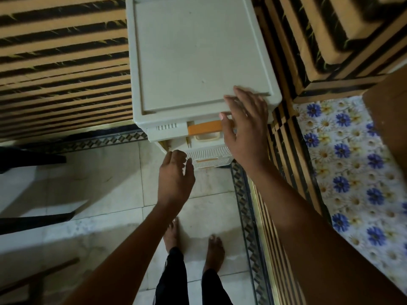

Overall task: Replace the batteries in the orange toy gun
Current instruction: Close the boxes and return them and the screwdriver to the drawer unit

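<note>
Toy gun unseen; right hand (244,126) rests flat on the drawer cabinet (198,58), left hand (175,172) loosely curled, empty; a hard tug on the top drawer (204,128) may tip it.

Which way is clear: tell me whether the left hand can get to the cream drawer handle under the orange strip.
Probably yes. The left hand hangs empty just below the cream drawer handle, with nothing between them; the right hand rests beside it.

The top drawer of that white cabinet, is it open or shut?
Slightly open. The top drawer juts a little past the cabinet front, with a narrow gap above its orange handle. The right hand rests at its corner.
</note>
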